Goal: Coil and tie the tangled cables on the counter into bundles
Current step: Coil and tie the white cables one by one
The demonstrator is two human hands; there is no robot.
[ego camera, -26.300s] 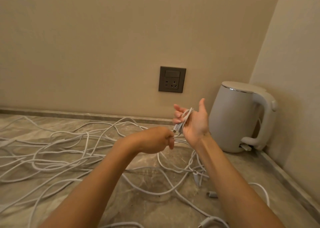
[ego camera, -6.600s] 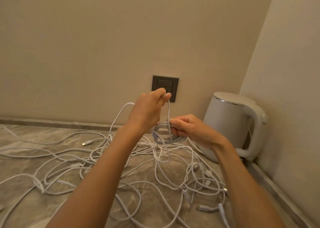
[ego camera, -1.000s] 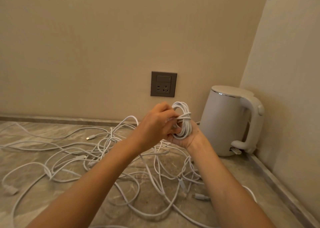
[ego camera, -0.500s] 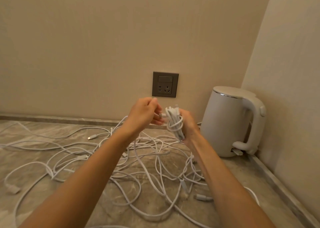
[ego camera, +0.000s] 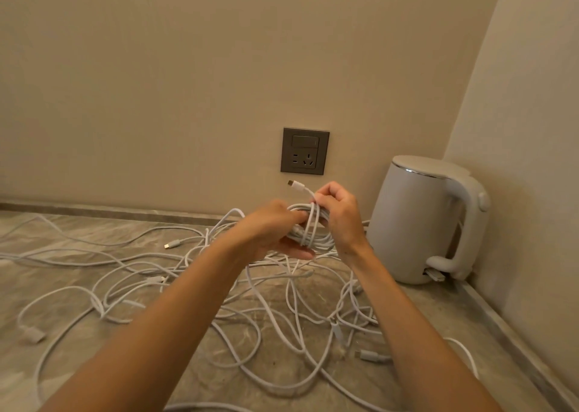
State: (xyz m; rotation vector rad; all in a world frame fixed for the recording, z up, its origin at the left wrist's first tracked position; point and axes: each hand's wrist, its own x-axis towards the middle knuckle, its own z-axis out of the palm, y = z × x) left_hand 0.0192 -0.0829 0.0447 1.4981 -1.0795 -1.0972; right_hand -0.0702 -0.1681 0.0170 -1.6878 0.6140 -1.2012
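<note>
Small coiled bundle of thin white cable [ego camera: 308, 228], raised above the grey marbled counter [ego camera: 432, 305]. We gripped its loops in our left hand [ego camera: 269, 228]. With our right hand [ego camera: 340, 215] we pinched the tail, which ran crosswise round the loops, its white plug [ego camera: 296, 186] pointing up and left. The remaining loose white cables [ego camera: 293, 299] lay tangled on the counter below.

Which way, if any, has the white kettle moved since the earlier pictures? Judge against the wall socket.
No. The kettle stands right of and below the wall socket, in the corner, just as in every earlier picture.
</note>
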